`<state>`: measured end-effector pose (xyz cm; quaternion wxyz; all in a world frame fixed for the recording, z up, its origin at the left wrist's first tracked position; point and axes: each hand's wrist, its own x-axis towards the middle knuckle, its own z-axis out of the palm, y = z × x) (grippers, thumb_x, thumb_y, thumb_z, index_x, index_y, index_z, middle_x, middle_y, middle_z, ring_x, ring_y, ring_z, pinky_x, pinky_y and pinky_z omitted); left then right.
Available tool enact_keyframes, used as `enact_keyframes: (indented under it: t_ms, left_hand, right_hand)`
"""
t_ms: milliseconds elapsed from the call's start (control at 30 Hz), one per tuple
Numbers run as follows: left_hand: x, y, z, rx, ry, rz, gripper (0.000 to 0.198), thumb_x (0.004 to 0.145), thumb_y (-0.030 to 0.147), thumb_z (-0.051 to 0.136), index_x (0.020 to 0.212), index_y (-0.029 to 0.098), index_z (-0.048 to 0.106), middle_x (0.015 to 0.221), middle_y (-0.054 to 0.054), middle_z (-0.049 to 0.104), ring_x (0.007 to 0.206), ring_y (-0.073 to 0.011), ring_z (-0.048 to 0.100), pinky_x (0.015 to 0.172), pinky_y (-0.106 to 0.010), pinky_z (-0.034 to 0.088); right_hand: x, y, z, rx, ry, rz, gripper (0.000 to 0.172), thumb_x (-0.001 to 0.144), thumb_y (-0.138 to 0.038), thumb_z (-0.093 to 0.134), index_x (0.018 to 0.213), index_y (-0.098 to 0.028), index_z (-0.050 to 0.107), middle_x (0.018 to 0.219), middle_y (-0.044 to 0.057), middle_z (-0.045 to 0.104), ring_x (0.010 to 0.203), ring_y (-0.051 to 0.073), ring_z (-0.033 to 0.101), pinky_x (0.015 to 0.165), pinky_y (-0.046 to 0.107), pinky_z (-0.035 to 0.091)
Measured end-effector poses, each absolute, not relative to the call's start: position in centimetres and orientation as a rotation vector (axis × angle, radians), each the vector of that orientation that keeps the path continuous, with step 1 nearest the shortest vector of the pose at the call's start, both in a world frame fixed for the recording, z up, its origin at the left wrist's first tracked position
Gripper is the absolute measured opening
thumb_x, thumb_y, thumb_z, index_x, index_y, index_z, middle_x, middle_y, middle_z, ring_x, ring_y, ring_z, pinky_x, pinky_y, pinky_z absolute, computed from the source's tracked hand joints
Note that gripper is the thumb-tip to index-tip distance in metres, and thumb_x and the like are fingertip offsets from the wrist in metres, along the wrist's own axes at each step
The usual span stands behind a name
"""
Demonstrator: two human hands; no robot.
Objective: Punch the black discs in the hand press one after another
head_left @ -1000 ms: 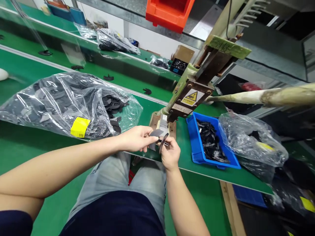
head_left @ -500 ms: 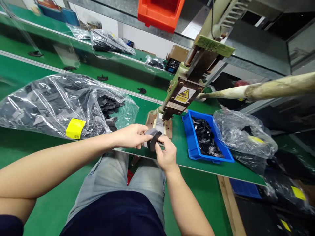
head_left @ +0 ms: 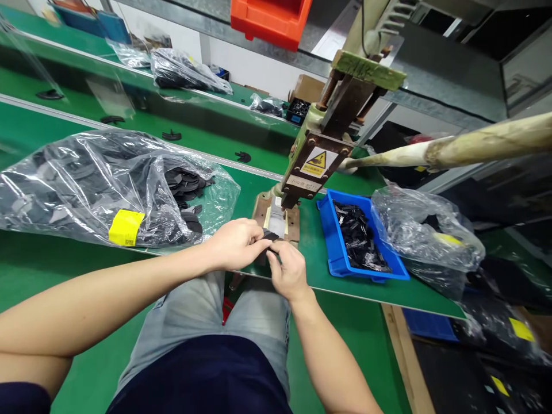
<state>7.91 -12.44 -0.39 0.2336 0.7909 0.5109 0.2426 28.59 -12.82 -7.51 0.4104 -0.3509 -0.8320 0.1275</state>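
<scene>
My left hand (head_left: 241, 244) and my right hand (head_left: 288, 267) meet in front of the base of a hand press (head_left: 314, 164). Between them they pinch a dark curved piece (head_left: 270, 235), with both thumbs close together on it. Most of the piece is hidden by my fingers. Just beyond it lies the press's metal base plate (head_left: 293, 223). To the left, an open clear plastic bag (head_left: 219, 198) holds many grey and black curved pieces. On the right a blue bin (head_left: 342, 265) contains small black parts.
The press's long lever (head_left: 474, 144) reaches out to the right, above another plastic bag (head_left: 431, 230). An orange bin (head_left: 271, 26) sits on the shelf overhead. Several dark pieces lie along the green strip behind the bench, one of them a hooked piece (head_left: 242, 156).
The curved piece has been turned in my hands, so less of it and its grey side shows. My fingers have come closer together. The view has shifted slightly.
</scene>
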Motion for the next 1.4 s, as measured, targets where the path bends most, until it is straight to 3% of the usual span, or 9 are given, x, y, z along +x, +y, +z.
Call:
enact_keyframes:
  t_ms: [200, 467, 600, 833, 1067, 1167, 1267, 1333, 1400]
  left_hand:
    - [7.3, -12.0, -0.5, 1.91, 1.336, 0.656, 0.044, 0.095, 0.047, 0.059, 0.063, 0.019, 0.05, 0.069, 0.001, 0.054, 0.065, -0.0139, 0.048, 0.061, -0.028, 0.032]
    - [6.6, -11.6, -2.1, 1.52, 1.056, 0.669, 0.05, 0.089, 0.059, 0.066, 0.064, 0.019, 0.047, 0.064, 0.005, 0.037, 0.062, -0.0109, 0.034, 0.059, -0.026, 0.027]
    - [6.8, -11.6, -2.9, 1.428, 0.94, 0.661, 0.052, 0.088, 0.063, 0.063, 0.066, 0.019, 0.047, 0.067, 0.004, 0.039, 0.064, -0.0115, 0.035, 0.06, -0.026, 0.028]
    - [7.6, -12.3, -0.9, 1.831, 1.302, 0.698, 0.046, 0.093, 0.052, 0.061, 0.064, 0.019, 0.047, 0.067, 0.003, 0.047, 0.064, -0.0124, 0.041, 0.06, -0.027, 0.029]
    - [7.2, -12.2, -0.2, 1.771, 1.258, 0.648, 0.045, 0.093, 0.053, 0.06, 0.065, 0.02, 0.049, 0.063, 0.004, 0.045, 0.059, -0.0118, 0.04, 0.056, -0.027, 0.029]
    - [7.1, -12.7, -0.3, 1.776, 1.24, 0.809, 0.034, 0.092, 0.05, 0.066, 0.078, 0.019, 0.06, 0.081, 0.0, 0.058, 0.074, -0.0149, 0.053, 0.065, -0.027, 0.041]
    - [7.3, -12.9, -0.7, 1.578, 1.107, 0.957, 0.039, 0.086, 0.046, 0.076, 0.114, 0.021, 0.064, 0.113, -0.007, 0.065, 0.102, -0.0205, 0.062, 0.082, -0.031, 0.051]
    - [7.5, -12.8, -1.3, 1.388, 0.945, 0.899, 0.049, 0.086, 0.046, 0.077, 0.124, 0.021, 0.06, 0.115, -0.008, 0.067, 0.101, -0.02, 0.065, 0.082, -0.032, 0.053]
    - [7.8, -12.8, -1.9, 1.247, 0.818, 0.83, 0.043, 0.086, 0.047, 0.078, 0.114, 0.018, 0.063, 0.101, -0.005, 0.069, 0.088, -0.0162, 0.064, 0.076, -0.029, 0.052]
  right_hand:
    - [28.8, -12.8, -6.9, -0.9, -2.032, 0.362, 0.01, 0.096, -0.023, 0.064, 0.106, -0.022, 0.064, 0.096, 0.005, 0.073, 0.088, 0.017, 0.069, 0.079, 0.032, 0.056]
    - [28.8, -13.0, -6.5, -0.754, -1.984, 0.439, 0.018, 0.093, -0.018, 0.066, 0.11, -0.024, 0.066, 0.1, 0.004, 0.075, 0.094, 0.016, 0.072, 0.084, 0.032, 0.06]
    - [28.8, -13.2, -6.6, -0.777, -1.951, 0.449, 0.018, 0.093, -0.018, 0.066, 0.11, -0.024, 0.066, 0.099, 0.004, 0.075, 0.091, 0.016, 0.073, 0.081, 0.031, 0.061]
    - [28.9, -13.2, -6.7, -0.823, -2.026, 0.415, 0.01, 0.095, -0.022, 0.062, 0.104, -0.023, 0.067, 0.096, 0.006, 0.075, 0.091, 0.018, 0.073, 0.083, 0.033, 0.06]
    - [28.6, -13.3, -6.6, -0.898, -1.979, 0.435, 0.009, 0.095, -0.027, 0.065, 0.103, -0.023, 0.066, 0.095, 0.005, 0.075, 0.086, 0.016, 0.072, 0.08, 0.031, 0.06]
    - [29.0, -13.3, -6.3, -0.916, -1.951, 0.441, 0.01, 0.096, -0.027, 0.065, 0.105, -0.023, 0.067, 0.097, 0.005, 0.076, 0.087, 0.016, 0.072, 0.081, 0.032, 0.061]
    - [29.5, -13.5, -5.9, -0.896, -1.939, 0.456, 0.011, 0.095, -0.026, 0.065, 0.106, -0.023, 0.068, 0.098, 0.005, 0.076, 0.09, 0.017, 0.073, 0.082, 0.034, 0.062]
    - [29.8, -13.8, -5.6, -0.873, -1.954, 0.484, 0.011, 0.094, -0.025, 0.066, 0.105, -0.023, 0.069, 0.097, 0.005, 0.077, 0.09, 0.017, 0.073, 0.082, 0.034, 0.062]
    - [30.0, -14.1, -5.4, -0.868, -1.964, 0.522, 0.011, 0.093, -0.024, 0.068, 0.104, -0.024, 0.07, 0.096, 0.005, 0.077, 0.089, 0.018, 0.074, 0.082, 0.034, 0.062]
